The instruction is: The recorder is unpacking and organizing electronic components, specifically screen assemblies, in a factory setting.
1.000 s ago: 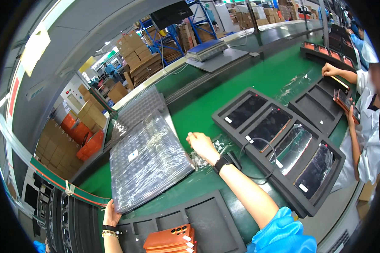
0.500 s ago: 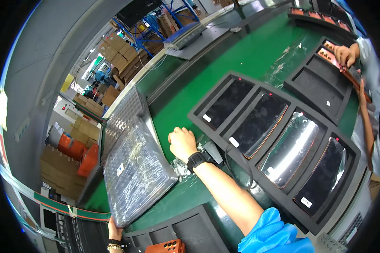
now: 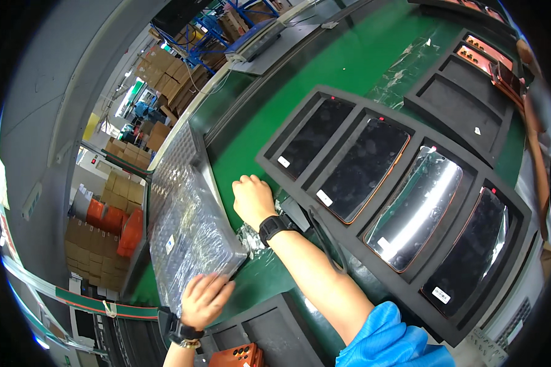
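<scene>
My left hand (image 3: 206, 301), with a dark watch and a beaded bracelet at the wrist, is over the near end of a plastic-wrapped stack of clear trays (image 3: 187, 235). Its fingers are stretched out and hold nothing. My right hand (image 3: 254, 198) is over the green belt, between that stack and a dark foam tray (image 3: 355, 235). Its fingers are curled, and whatever they may hold is hidden. Several phones with black screens and white labels, such as one (image 3: 364, 168), lie face up in the tray's slots. Beside my right wrist is a dark device (image 3: 295, 214) with a black cable.
Another foam tray (image 3: 288, 330) at the near edge holds orange phones (image 3: 236, 356). At the far right a person's arm (image 3: 537, 159) is beside a foam tray (image 3: 438, 116) with orange phones in it. Cardboard boxes (image 3: 95, 248) and orange bins (image 3: 128, 232) stand at left.
My left hand has come off the stack's near left corner and moved up and right over its wrap. My right hand has shifted slightly up and left. The view has shifted a little.
</scene>
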The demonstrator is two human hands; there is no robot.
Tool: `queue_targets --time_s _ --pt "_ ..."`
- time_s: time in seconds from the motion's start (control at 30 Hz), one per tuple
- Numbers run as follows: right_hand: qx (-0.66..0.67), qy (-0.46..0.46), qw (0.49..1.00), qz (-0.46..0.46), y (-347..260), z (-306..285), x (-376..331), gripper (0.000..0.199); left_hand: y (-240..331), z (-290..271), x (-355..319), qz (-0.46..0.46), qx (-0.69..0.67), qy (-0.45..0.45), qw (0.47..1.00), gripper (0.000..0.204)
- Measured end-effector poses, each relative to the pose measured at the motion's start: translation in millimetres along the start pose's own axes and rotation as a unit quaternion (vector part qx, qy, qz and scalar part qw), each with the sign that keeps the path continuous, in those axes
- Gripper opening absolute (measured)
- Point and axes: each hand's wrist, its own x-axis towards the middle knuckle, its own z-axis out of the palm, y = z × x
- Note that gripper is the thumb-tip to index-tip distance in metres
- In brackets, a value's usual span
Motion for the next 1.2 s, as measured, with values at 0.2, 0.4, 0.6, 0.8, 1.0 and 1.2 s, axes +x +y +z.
queue_targets --time_s 0.2,0.4,0.6,0.8,1.0,1.2 --pt "0.009 0.018 1.000 -0.002 1 2 -2 0.007 -3 15 37 0.106 0.119 -0.142 0.977 0.032" --pt "0.011 0.018 1.000 0.004 0 3 -2 0.006 -10 11 42 0.123 0.082 -0.197 0.969 0.043" --pt "-0.002 -0.001 1.000 0.007 2 -2 -3 0.007 -19 16 50 0.192 0.135 -0.155 0.960 0.037" --pt "-0.005 -0.015 1.000 0.006 -1 -4 -2 0.008 -19 22 45 0.189 0.168 -0.162 0.954 0.040" --pt "-0.006 -0.003 1.000 0.011 0 1 -1 0.007 -20 14 48 0.166 0.146 -0.191 0.956 0.042" --pt "-0.014 -0.007 1.000 0.012 3 1 -1 0.007 -13 7 48 0.128 0.126 -0.239 0.954 0.044"
